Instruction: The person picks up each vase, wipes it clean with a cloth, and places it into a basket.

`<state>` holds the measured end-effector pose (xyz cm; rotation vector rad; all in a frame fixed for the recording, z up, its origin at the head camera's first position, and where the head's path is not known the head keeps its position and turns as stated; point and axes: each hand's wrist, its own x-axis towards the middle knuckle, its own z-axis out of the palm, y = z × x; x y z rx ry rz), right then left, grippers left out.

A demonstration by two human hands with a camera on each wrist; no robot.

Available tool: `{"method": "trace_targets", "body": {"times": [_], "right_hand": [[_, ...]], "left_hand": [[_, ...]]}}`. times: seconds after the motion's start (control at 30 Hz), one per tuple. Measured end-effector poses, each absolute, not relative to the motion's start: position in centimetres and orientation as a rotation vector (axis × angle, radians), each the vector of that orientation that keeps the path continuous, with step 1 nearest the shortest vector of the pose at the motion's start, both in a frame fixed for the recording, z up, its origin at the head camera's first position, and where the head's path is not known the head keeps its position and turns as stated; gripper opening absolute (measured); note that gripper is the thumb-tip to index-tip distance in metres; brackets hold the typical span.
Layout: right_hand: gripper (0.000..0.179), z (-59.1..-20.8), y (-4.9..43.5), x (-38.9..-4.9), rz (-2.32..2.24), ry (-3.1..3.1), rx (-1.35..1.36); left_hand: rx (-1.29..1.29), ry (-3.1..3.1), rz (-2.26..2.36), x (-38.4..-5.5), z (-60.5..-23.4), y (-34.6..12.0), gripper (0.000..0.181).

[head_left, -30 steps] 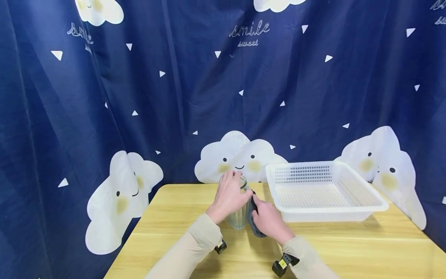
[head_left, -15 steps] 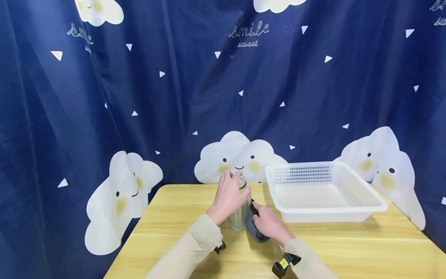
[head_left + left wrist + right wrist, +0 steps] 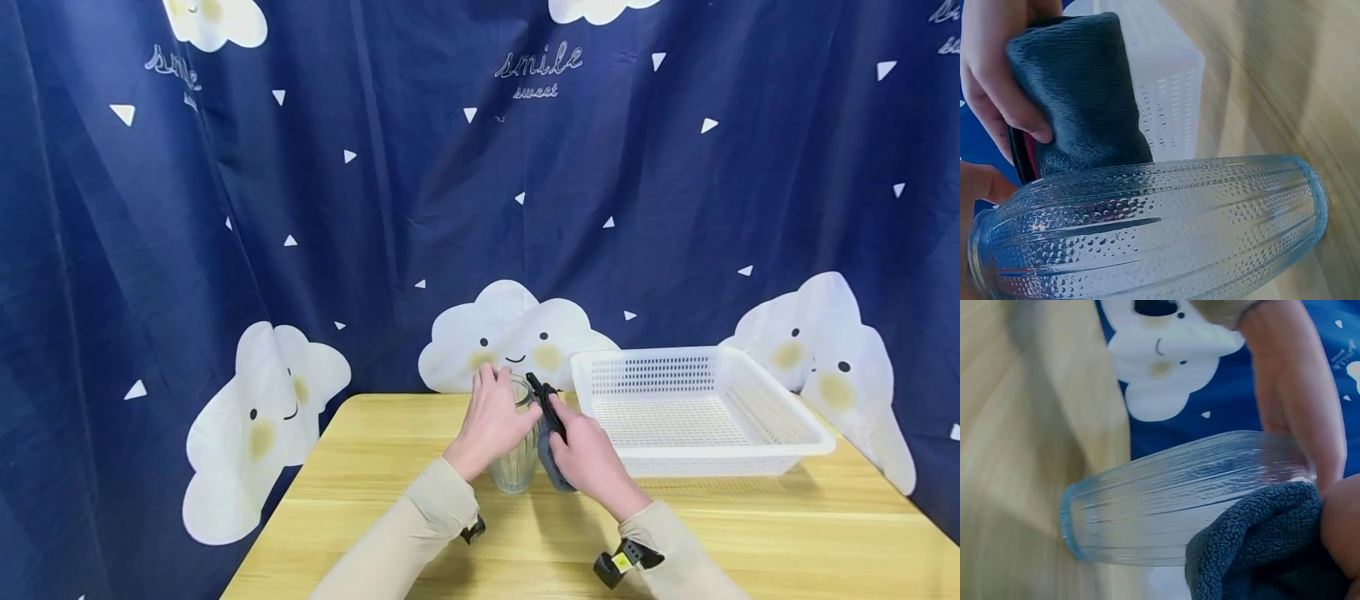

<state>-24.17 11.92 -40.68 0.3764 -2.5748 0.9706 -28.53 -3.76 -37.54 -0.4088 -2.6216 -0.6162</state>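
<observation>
One strip (image 3: 1030, 152) by the cloth (image 3: 1082, 87), apparently pink, shows left-wrist only.

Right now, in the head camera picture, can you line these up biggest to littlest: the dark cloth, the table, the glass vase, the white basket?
1. Table
2. White basket
3. Glass vase
4. Dark cloth

The vase and cloth are partly hidden, so I'm ranking only what shows.

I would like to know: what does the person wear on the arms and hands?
Both arms have long, plain beige sleeves reaching the wrists. The left hand and right hand wear no gloves. At the right wrist there is a black device on a black strap, with a yellow patch. A small black device shows at the left wrist, partly hidden.
</observation>
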Motion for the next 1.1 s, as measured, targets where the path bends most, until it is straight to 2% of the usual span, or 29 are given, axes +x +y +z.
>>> {"method": "trace_targets", "body": {"times": [0.4,0.67,0.83,1.1], "right_hand": [[0.057,-44.4,11.0,-25.5,0.877,-2.800,0.419],[0.056,-46.6,11.2,-26.0,1.072,-2.887,0.434],[0.054,-45.8,11.6,-25.7,1.151,-2.838,0.400],[0.056,-42.0,12.1,-24.6,1.117,-2.675,0.380]], "left_hand": [[-0.382,-2.654,-0.545,-28.6,-37.3,-4.1,0.070],[-0.370,-2.638,-0.513,-28.5,-37.5,-3.9,0.066],[-0.393,-2.631,-0.526,-28.7,-37.7,-4.0,0.065],[-0.425,-2.661,-0.541,-28.7,-37.0,-4.1,0.068]]}}
